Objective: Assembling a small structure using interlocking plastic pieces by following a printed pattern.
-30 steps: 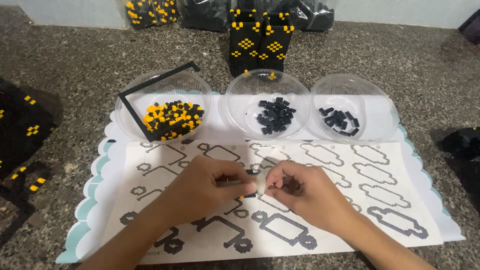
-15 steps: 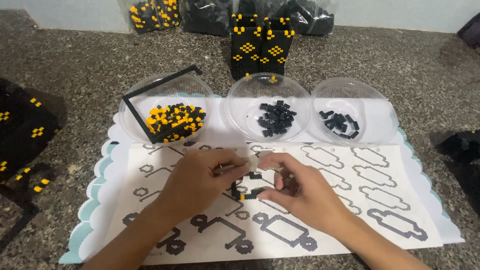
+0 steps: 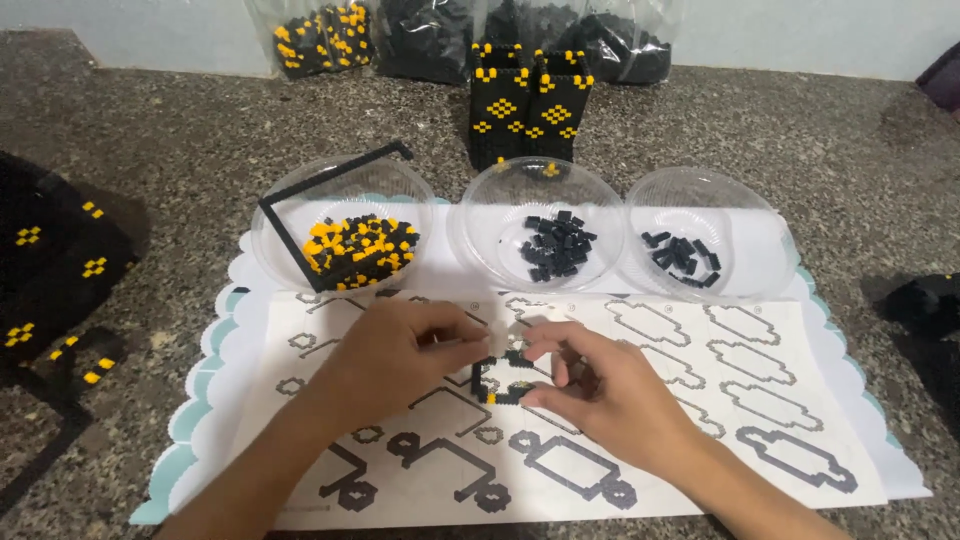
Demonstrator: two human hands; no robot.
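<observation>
Both hands meet over a white paper sheet (image 3: 700,400) printed with grey outline shapes. My left hand (image 3: 400,355) pinches the upper left side of a small square frame (image 3: 497,378) built of black blocks with a few yellow ones. My right hand (image 3: 600,385) holds the frame's right and lower edge with fingertips curled around it. The frame rests on or just above the sheet; I cannot tell which.
Three clear plastic bowls stand behind the sheet: the left bowl (image 3: 290,215) holds yellow and black blocks and a black L-shaped strip, the middle bowl (image 3: 500,195) and right bowl (image 3: 745,215) hold black blocks. A black-and-yellow block tower (image 3: 525,110) and bags stand farther back. Dark block pieces (image 3: 50,270) lie left.
The hands have shifted slightly apart around the small frame, which is now more exposed between the fingertips. The view has moved a little closer.
</observation>
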